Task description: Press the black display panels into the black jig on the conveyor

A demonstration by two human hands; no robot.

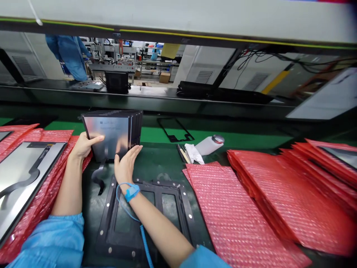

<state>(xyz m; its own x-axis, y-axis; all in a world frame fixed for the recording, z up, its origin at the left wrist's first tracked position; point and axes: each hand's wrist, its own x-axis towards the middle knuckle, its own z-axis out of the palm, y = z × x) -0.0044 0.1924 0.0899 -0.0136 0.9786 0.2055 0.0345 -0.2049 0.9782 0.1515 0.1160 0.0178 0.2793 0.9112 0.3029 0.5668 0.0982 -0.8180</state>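
Several thin display panels (pixel 111 128) stand upright, one behind another, at the back left of the work mat; the front one has a silvery back. My left hand (pixel 83 146) grips the front panel's left edge, its thumb on the silvery face and its fingers hidden behind. My right hand (pixel 125 163) lies along the lower right corner, fingers stretched out against the side of the row, thumb raised in front. A dark ribbon cable (pixel 97 178) hangs from the front panel onto the mat. Below my right wrist lies a black frame fixture (pixel 160 188) with round metal dots.
Red bubble-wrap bags (pixel 212 197) lie at right, with more stacked bags (pixel 267 186) beyond. At left, a loose panel (pixel 30 167) rests on red bags. A white bottle (pixel 209 145), a tissue (pixel 193 153) and a thin black frame (pixel 175 130) are behind. A blue coiled cord (pixel 145 243) trails from my right wrist.
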